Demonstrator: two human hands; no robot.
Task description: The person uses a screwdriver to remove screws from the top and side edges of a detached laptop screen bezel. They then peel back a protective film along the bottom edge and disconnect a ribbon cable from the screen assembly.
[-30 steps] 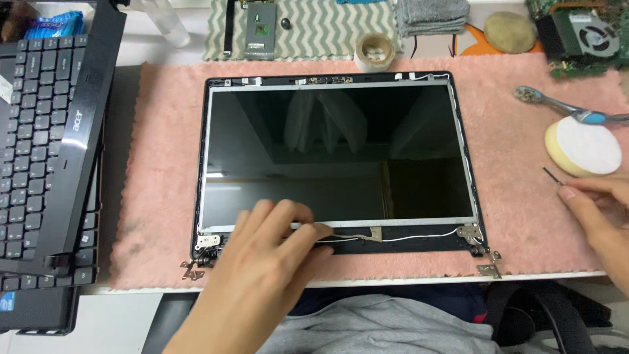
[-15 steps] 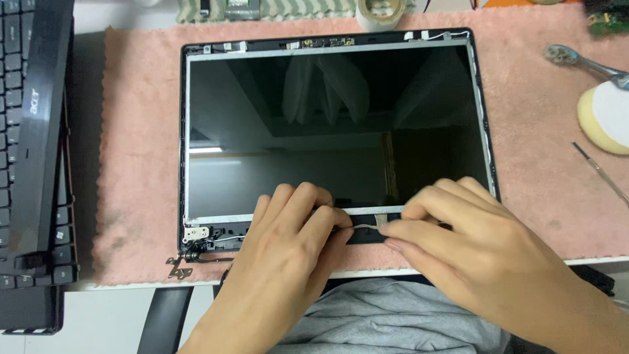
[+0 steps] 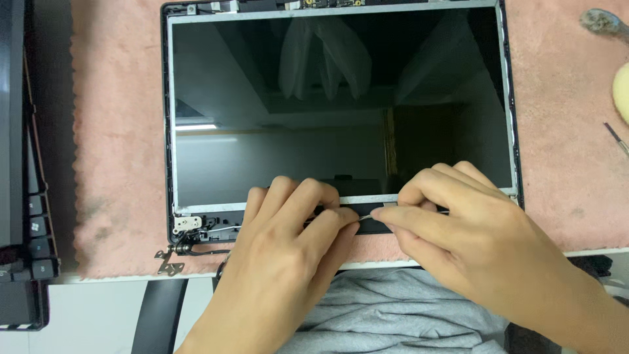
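A bare laptop screen panel [image 3: 341,111] in its black lid frame lies flat on a pink mat [image 3: 118,131]. My left hand [image 3: 288,255] rests on the lower edge of the frame, fingertips pressing near a thin white cable [image 3: 367,215]. My right hand [image 3: 452,229] meets it from the right and pinches that cable between thumb and forefinger. A metal hinge [image 3: 190,226] with loose wires shows at the lower left corner of the frame. The lower right corner is hidden under my right hand.
A black laptop keyboard base [image 3: 26,196] stands along the left edge. At the right lie a metal tool [image 3: 603,23], a round pale yellow object [image 3: 621,92] and a thin dark rod [image 3: 616,139]. Grey clothing [image 3: 393,314] shows below the table edge.
The view has moved closer and lower over the panel. My right hand came in from the far right to the bottom edge and took the cable; my left hand stayed there.
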